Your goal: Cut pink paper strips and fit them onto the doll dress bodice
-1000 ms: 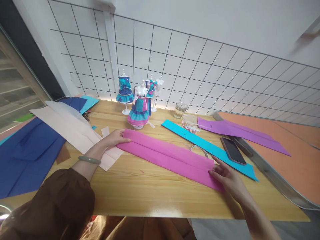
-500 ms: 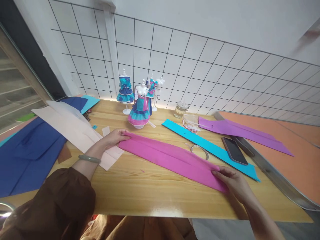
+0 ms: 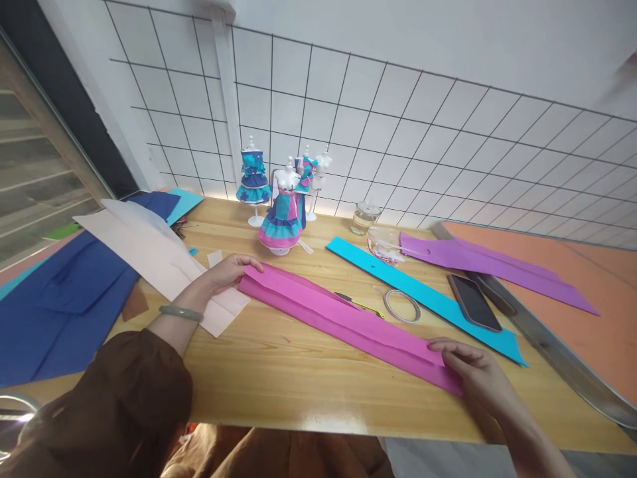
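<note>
A long pink strip of paper or thin fabric (image 3: 338,315) stretches between my two hands over the wooden table. Its upper layer is folded lengthwise, and the lower layer shows along the near edge. At the left end, the fingers of my left hand (image 3: 233,272) pinch the far corner. My right hand (image 3: 478,372) grips the other end, thumb and fingers pressed together on it. Just behind the strip lie a yellow-and-black utility knife (image 3: 365,307) and a roll of narrow tape (image 3: 402,307). A pale pink sheet (image 3: 149,255) lies beside my left wrist.
A turquoise strip (image 3: 398,282) with a phone (image 3: 475,302) on its right end lies behind. Dressed miniature mannequins (image 3: 281,219) stand at the back, near a glass jar (image 3: 365,218). Blue sheets (image 3: 64,299) pile at left. A purple strip (image 3: 488,262) overlaps the metal edge at right.
The pink strip's far edge has been folded over toward me, narrowing it and uncovering the utility knife behind. Both hands keep hold of its ends. The view has shifted slightly.
</note>
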Demonstrator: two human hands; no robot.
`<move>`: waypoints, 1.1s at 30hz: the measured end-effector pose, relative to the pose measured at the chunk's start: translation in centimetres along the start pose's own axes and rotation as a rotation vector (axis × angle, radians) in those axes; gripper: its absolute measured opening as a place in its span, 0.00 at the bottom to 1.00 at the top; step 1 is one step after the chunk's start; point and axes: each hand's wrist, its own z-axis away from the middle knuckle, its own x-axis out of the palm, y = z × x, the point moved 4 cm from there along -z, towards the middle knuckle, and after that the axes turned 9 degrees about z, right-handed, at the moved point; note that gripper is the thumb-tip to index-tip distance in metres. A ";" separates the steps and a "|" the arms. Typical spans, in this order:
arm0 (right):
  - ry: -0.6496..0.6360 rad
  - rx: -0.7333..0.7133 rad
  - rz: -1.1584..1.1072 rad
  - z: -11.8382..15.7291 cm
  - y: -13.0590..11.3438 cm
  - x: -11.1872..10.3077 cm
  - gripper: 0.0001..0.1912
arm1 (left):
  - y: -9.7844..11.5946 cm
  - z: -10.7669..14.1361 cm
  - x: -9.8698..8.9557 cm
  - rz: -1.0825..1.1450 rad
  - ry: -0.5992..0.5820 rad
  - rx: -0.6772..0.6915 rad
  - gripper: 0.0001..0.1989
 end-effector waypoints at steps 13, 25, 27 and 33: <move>-0.009 0.064 -0.048 0.3 -0.3 0.2 0.14 | -0.2 -0.2 -0.4 -0.052 0.001 -0.015 0.11; -0.025 0.045 -0.123 0.6 -0.8 0.1 0.11 | 0.1 0.0 0.2 0.044 -0.037 -0.023 0.12; -0.021 0.029 -0.116 0.5 -0.9 0.1 0.12 | 0.2 0.1 0.2 0.074 -0.039 0.000 0.12; -0.005 0.028 0.017 0.6 -1.6 0.5 0.17 | 0.2 0.0 0.2 0.135 -0.070 0.022 0.15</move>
